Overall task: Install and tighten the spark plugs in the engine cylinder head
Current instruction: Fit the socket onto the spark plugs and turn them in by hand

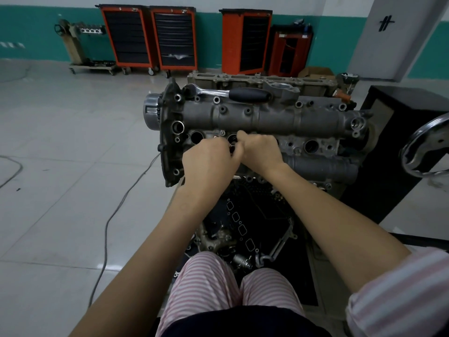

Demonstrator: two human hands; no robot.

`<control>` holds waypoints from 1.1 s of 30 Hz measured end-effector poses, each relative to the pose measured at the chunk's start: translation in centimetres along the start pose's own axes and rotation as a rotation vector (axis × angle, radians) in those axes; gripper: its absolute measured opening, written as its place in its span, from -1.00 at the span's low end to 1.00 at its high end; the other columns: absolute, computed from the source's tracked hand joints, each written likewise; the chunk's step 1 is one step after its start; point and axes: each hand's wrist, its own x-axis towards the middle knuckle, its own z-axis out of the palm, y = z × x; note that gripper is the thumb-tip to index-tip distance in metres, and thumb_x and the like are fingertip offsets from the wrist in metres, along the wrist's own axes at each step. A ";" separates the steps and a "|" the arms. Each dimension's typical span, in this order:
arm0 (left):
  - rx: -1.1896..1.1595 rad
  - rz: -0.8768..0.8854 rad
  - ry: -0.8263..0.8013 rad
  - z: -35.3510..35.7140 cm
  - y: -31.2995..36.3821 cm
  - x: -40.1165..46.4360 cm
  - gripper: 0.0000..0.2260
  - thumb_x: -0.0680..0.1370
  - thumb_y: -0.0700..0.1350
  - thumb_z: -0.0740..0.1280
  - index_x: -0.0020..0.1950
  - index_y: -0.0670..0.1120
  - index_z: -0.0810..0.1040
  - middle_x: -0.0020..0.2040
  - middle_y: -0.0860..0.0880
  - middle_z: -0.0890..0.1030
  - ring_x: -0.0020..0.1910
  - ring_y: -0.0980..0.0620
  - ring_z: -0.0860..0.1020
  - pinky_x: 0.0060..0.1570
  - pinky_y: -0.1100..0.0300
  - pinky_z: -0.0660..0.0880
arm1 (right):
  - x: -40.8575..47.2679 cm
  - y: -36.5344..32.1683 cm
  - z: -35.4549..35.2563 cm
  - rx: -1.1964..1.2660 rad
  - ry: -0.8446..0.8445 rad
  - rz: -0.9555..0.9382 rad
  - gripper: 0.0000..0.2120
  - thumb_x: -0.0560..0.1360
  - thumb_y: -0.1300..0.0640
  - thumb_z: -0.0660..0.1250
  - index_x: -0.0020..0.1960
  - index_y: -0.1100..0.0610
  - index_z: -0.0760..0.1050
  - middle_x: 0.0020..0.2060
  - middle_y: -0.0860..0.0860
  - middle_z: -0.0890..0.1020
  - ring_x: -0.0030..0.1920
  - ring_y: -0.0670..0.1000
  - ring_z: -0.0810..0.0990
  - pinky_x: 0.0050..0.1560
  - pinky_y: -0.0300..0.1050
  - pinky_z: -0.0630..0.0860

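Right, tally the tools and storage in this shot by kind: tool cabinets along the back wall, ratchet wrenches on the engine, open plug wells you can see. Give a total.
Orange tool cabinets: 4
Ratchet wrench lying on the cylinder head: 1
Open plug wells in view: 2; any others are hidden by the hands
Total: 7
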 end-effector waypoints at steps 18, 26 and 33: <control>0.003 -0.099 0.068 0.4 0.9 -0.5 -0.55 0.60 0.18 0.06 -0.19 -0.12 0.51 -0.28 -0.04 0.48 -0.32 0.00 0.39 -0.50 0.22 0.11 | -0.6 -0.3 -0.3 0.099 0.086 -0.020 -0.68 0.34 0.12 0.08 -0.47 0.25 0.46 -0.68 0.14 0.44 -0.72 0.12 0.40 -0.65 -0.19 0.35; -0.040 0.004 0.113 0.1 0.6 -0.9 -0.84 0.54 -0.02 0.23 0.00 -0.08 0.34 -0.05 -0.03 0.50 -0.22 -0.02 0.45 -0.36 0.14 0.23 | -0.5 0.1 0.0 0.011 -0.190 0.061 -0.83 0.42 0.16 0.30 -0.11 0.28 0.44 -0.43 0.19 0.58 -0.45 0.25 0.55 -0.44 -0.07 0.28; -0.037 -0.095 0.085 0.8 0.5 -0.5 -0.55 0.59 0.21 0.06 -0.24 -0.11 0.44 -0.32 -0.01 0.47 -0.32 -0.02 0.42 -0.48 0.22 0.12 | -0.7 0.0 -0.3 -0.001 0.084 -0.042 -0.70 0.36 0.10 0.10 -0.43 0.19 0.48 -0.68 0.06 0.43 -0.72 0.08 0.38 -0.62 -0.28 0.28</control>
